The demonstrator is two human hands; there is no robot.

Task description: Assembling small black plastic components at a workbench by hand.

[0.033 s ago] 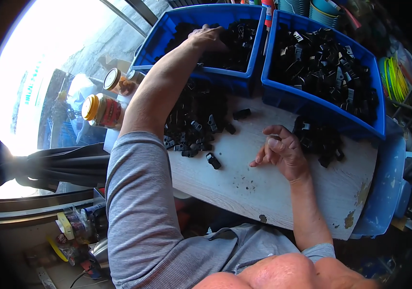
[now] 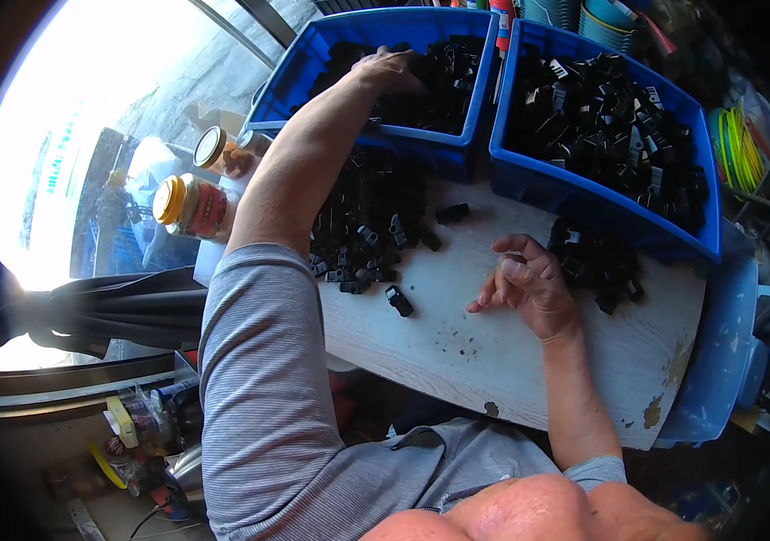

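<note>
Under left hand [image 2: 391,68] fingers: black parts in blue bin [image 2: 457,144], grip unclear | right hand [image 2: 529,284] fingers loosely curled, empty, beside black pile [image 2: 596,261]

Left blue bin [image 2: 457,144]: heaped small black plastic clips [image 2: 443,86], jumbled. Loose pile of clips [image 2: 367,225] on white tabletop below it.

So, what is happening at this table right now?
A person sits at a white table. The left hand reaches into the left blue bin of small black plastic parts. The right hand rests on the table, fingers curled, between two loose piles of the same parts. A second blue bin stands on the right.
</note>
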